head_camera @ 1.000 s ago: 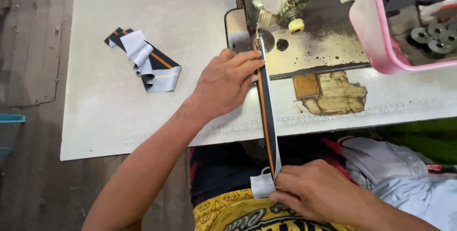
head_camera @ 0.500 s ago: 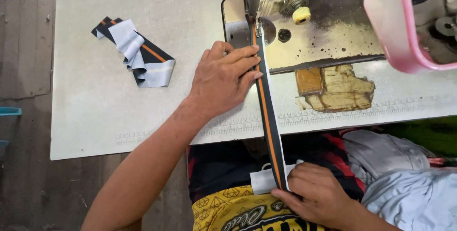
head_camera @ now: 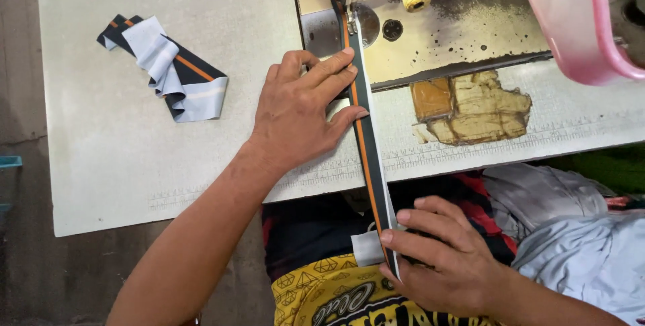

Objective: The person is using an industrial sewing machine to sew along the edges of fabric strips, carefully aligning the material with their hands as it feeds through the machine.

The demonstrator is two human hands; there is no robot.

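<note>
Worn, chipped white sewing table [head_camera: 121,158]

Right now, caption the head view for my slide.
Left hand presses a dark orange-striped strip flat; right hand holds its end.

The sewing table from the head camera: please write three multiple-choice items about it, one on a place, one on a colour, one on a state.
1. Where does the folded pile of strips lie?
A. on the table's left part
B. inside the pink tub
C. under the right hand

2. What colour is the line along the dark strip?
A. green
B. orange
C. white

3. How does the left hand meet the strip?
A. lifted clear above it
B. fingers flat, pressing beside and on it
C. closed in a fist

Answers: 1 A, the pile rests on the table left of the sewing machine. 2 B, an orange line runs down its length. 3 B, the fingers lie spread flat, while the right hand pinches the lower end.
</note>
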